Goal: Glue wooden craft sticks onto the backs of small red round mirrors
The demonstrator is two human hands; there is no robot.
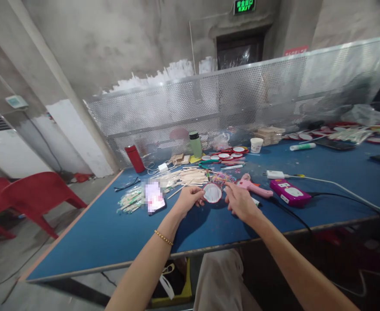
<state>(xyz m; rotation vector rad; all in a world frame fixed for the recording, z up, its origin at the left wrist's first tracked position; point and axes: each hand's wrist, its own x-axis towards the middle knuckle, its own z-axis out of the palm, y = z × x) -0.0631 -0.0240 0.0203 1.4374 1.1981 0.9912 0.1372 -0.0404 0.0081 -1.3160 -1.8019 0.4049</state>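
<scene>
My left hand [187,199] and my right hand [241,201] meet over the blue table [112,233], both closed on a small round red-rimmed disc with a white face [212,192]. The left fingers pinch its left edge, the right fingers its right edge. A pile of flat wooden sticks [186,177] lies just behind the left hand. A pink glue gun [254,185] rests on the table right behind the right hand. A bead bracelet circles my left wrist.
A phone [153,199] and wrapped sticks [130,201] lie to the left. A pink power strip [290,192] with cables sits to the right. Farther back are a red flask [134,158], green bottle [195,144], paper cup [256,145] and more red-rimmed discs [229,154]. Red chairs [31,194] stand left.
</scene>
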